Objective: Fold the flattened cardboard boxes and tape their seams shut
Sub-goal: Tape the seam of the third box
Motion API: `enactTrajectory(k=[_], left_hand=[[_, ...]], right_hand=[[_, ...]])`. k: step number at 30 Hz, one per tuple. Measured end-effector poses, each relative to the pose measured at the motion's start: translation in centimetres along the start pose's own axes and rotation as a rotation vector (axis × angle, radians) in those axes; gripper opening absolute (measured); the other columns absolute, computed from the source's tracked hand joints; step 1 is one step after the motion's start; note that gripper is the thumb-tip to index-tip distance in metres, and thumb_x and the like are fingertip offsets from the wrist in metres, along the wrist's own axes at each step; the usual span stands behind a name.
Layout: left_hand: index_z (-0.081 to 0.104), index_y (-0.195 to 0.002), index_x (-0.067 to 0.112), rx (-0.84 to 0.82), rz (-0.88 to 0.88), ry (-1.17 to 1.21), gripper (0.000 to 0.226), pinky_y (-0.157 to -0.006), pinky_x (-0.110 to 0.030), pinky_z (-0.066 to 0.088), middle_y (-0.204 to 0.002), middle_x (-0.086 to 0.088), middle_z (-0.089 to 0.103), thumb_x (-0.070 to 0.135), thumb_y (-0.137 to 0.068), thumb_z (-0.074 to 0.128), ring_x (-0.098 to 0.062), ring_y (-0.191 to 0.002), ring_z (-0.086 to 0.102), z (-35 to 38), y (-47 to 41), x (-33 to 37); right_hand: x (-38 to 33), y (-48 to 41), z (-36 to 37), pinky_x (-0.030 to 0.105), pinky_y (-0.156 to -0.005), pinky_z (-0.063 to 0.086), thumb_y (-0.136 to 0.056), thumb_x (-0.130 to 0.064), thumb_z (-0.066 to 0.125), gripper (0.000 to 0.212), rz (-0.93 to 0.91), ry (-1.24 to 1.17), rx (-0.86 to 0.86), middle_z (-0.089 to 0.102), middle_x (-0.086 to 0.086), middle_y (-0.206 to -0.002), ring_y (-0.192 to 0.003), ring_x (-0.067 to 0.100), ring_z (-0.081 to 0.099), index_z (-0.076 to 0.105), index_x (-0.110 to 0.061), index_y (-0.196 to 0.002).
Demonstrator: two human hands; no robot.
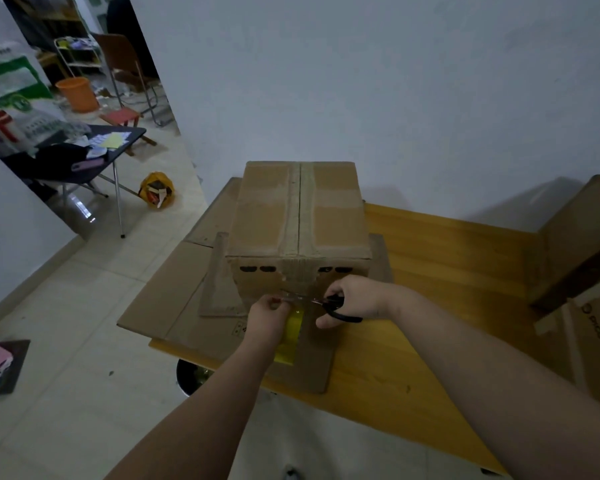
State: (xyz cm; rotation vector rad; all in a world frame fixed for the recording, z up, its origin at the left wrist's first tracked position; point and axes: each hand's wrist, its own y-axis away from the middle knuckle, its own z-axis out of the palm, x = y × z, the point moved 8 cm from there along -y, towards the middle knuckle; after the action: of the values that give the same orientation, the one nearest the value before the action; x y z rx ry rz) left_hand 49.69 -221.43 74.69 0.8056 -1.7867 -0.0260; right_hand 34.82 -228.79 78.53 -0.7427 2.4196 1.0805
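Fingers of the left hand were pinched on a strip of yellowish tape hanging from the near face of the box. The right hand was curled through the black handles of the scissors, with the blades laid across the strip just below the box's top edge. Whether the blades had closed could not be told.

The box was seen fully folded, standing on the left half of the desk, toward its far edge. A band of tape appeared to run along the centre seam of the top and down the near face, so this seam was judged nearly finished, with only the cut remaining. Flat cardboard lay under the box and overhung the left edge of the desk, and was judged not yet folded. More boxes were stacked at the right edge.

A plain white wall stood behind the desk and pale tiles covered the floor. Through a doorway on the left, a dark folding table, an orange bucket and a yellow bag were visible.
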Motion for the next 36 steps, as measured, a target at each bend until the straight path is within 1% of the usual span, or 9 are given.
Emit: enactTrajectory(k=[6, 11, 13, 17, 20, 23, 25, 31, 36], left_hand=[[0.059, -0.108, 0.007, -0.019, -0.090, -0.014, 0.017, -0.060, -0.028, 0.042, -0.083, -0.001, 0.056, 0.014, -0.094, 0.053, -0.012, -0.067, 0.049, 0.7, -0.1, -2.7], [0.058, -0.095, 0.013, 0.026, -0.200, -0.081, 0.009, -0.081, -0.037, 0.048, -0.091, -0.009, 0.061, 0.022, -0.093, 0.059, -0.027, -0.089, 0.058, -1.1, 0.6, -6.9], [0.060, -0.096, 0.011, 0.033, -0.207, -0.097, 0.014, -0.076, -0.036, 0.047, -0.087, -0.009, 0.060, 0.024, -0.093, 0.059, -0.025, -0.083, 0.056, -1.1, 0.9, -7.9], [0.058, -0.101, 0.011, -0.007, -0.163, -0.071, 0.018, -0.068, -0.032, 0.043, -0.084, -0.007, 0.058, 0.028, -0.093, 0.059, -0.024, -0.077, 0.055, 0.8, 1.5, -6.8], [0.058, -0.100, 0.012, -0.033, -0.125, -0.050, 0.020, -0.070, -0.036, 0.045, -0.088, -0.009, 0.059, 0.029, -0.092, 0.060, -0.028, -0.079, 0.057, 2.5, 2.0, -5.8], [0.058, -0.099, 0.014, -0.031, -0.100, -0.040, 0.015, -0.069, -0.033, 0.043, -0.088, -0.007, 0.058, 0.027, -0.093, 0.059, -0.025, -0.078, 0.055, 3.7, 2.9, -5.6], [0.057, -0.100, 0.015, -0.039, -0.092, -0.049, 0.014, -0.065, -0.030, 0.041, -0.089, -0.006, 0.057, 0.027, -0.094, 0.058, -0.021, -0.077, 0.052, 4.7, 3.7, -5.5], [0.057, -0.101, 0.016, -0.071, -0.061, -0.073, 0.015, -0.062, -0.028, 0.038, -0.091, -0.001, 0.055, 0.030, -0.095, 0.055, -0.019, -0.081, 0.051, 8.5, 6.0, -4.4], [0.059, -0.101, 0.016, -0.059, -0.039, -0.059, 0.017, -0.059, -0.028, 0.039, -0.092, -0.002, 0.057, 0.032, -0.095, 0.055, -0.016, -0.076, 0.050, 9.6, 6.9, -3.8]], right_hand=[[1.2, -1.4, 2.6, 0.040, -0.086, 0.050, -0.075, -0.057, 0.073, 0.064, 0.035, 0.012, -0.046, 0.059, 0.011, -0.118, -0.102, 0.025, 0.058, 0.059, -0.013, -0.119], [1.9, -1.1, 2.4, 0.032, -0.080, 0.045, -0.076, -0.053, 0.075, 0.056, 0.030, -0.224, 0.027, 0.057, 0.003, -0.111, -0.096, 0.018, 0.056, 0.057, -0.018, -0.117], [2.6, -0.7, 2.6, 0.033, -0.079, 0.047, -0.076, -0.053, 0.075, 0.056, 0.043, -0.182, -0.013, 0.057, 0.003, -0.109, -0.094, 0.018, 0.056, 0.057, -0.018, -0.116], [6.0, 0.5, 5.0, 0.040, -0.093, 0.046, -0.077, -0.054, 0.073, 0.058, 0.128, -0.183, -0.070, 0.051, 0.002, -0.121, -0.104, 0.021, 0.054, 0.050, -0.022, -0.120], [10.3, 3.0, 7.7, 0.042, -0.099, 0.044, -0.087, -0.036, 0.071, 0.065, 0.243, -0.410, -0.049, 0.041, 0.001, -0.134, -0.121, 0.027, 0.048, 0.035, -0.019, -0.138], [15.3, 6.0, 9.3, 0.040, -0.070, 0.054, -0.088, -0.032, 0.071, 0.050, 0.382, -0.396, 0.089, 0.055, 0.003, -0.113, -0.090, 0.027, 0.062, 0.040, -0.017, -0.124], [18.2, 7.8, 9.3, 0.035, -0.050, 0.047, -0.091, -0.030, 0.067, 0.037, 0.517, -0.284, 0.206, 0.059, 0.006, -0.095, -0.068, 0.024, 0.057, 0.039, -0.015, -0.111], [23.8, 10.0, 9.6, 0.034, -0.067, 0.039, -0.098, -0.013, 0.049, 0.031, 0.690, -0.112, 0.438, 0.059, 0.017, -0.106, -0.068, 0.026, 0.046, 0.040, -0.003, -0.127], [25.0, 8.6, 11.3, 0.028, -0.043, 0.030, -0.100, -0.015, 0.051, 0.030, 0.723, -0.129, 0.303, 0.049, 0.007, -0.083, -0.061, 0.019, 0.046, 0.043, -0.004, -0.127]])
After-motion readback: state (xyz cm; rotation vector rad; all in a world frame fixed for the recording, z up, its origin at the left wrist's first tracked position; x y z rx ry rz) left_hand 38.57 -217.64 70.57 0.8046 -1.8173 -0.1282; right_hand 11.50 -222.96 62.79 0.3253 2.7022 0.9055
